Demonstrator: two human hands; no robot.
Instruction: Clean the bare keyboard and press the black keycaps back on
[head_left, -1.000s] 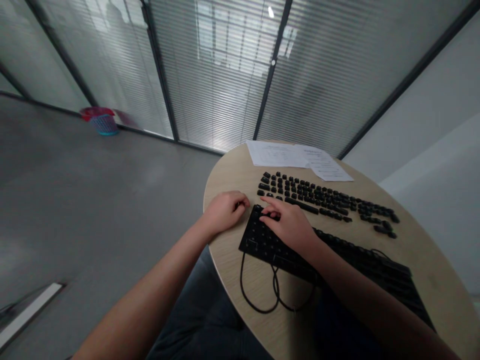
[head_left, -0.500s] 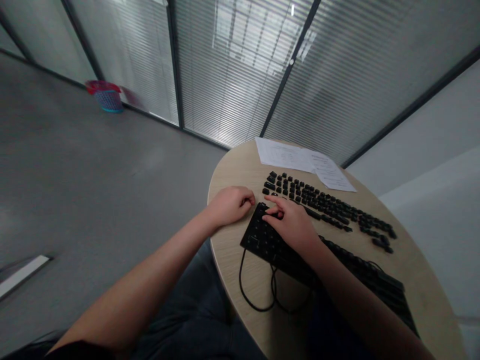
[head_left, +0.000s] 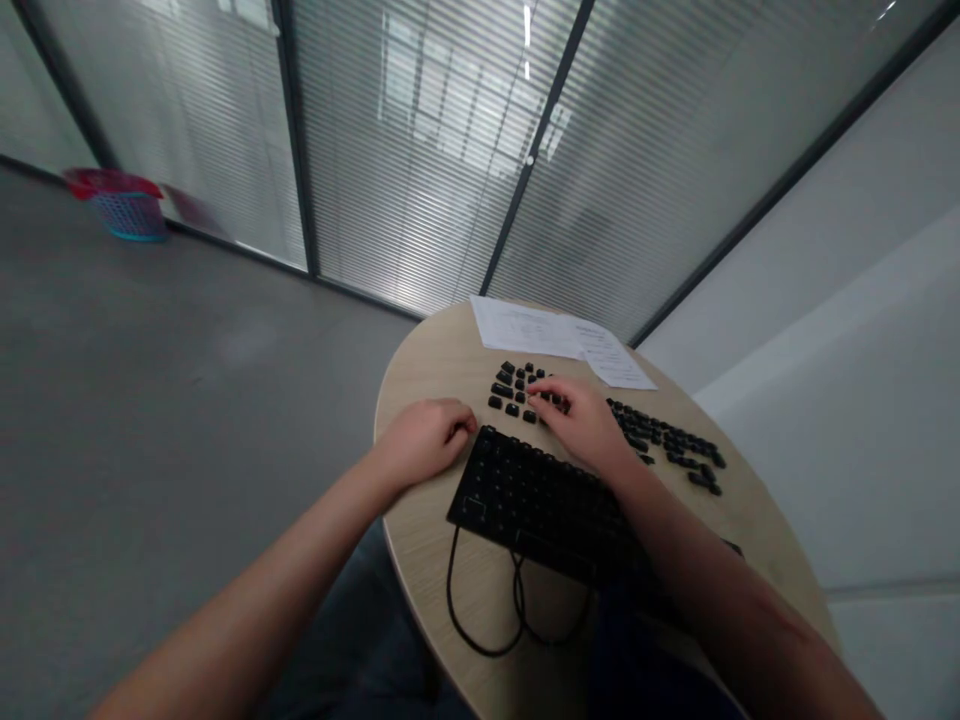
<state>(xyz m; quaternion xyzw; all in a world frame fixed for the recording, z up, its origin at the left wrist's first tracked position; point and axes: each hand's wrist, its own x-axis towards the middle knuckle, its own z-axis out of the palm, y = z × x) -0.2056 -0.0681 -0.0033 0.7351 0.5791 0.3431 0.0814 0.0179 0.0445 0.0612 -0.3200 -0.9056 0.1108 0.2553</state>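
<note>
A black keyboard base [head_left: 517, 490], with its keycaps off at the left part, lies on the round wooden table near my body. Beyond it, loose black keycaps [head_left: 501, 390] are laid out in rows. My right hand [head_left: 581, 420] reaches over these rows, thumb and index finger pinched on a keycap at the left group; its forearm covers the right part of the base. On the table's left edge rests my left hand [head_left: 427, 438], fingers curled in and nothing visible in them, just beside the base's upper left corner.
Printed paper sheets [head_left: 525, 328] lie at the table's [head_left: 412, 370] far edge. A black cable [head_left: 457, 620] loops below the keyboard base. On the floor by the glass partition stands a red and blue basket [head_left: 127, 212]. A white wall [head_left: 847, 400] is at the right.
My right hand has moved off the keyboard base to the loose keycaps beyond, its thumb and index finger closing there. My left hand stays at the table edge. The view has shifted right.
</note>
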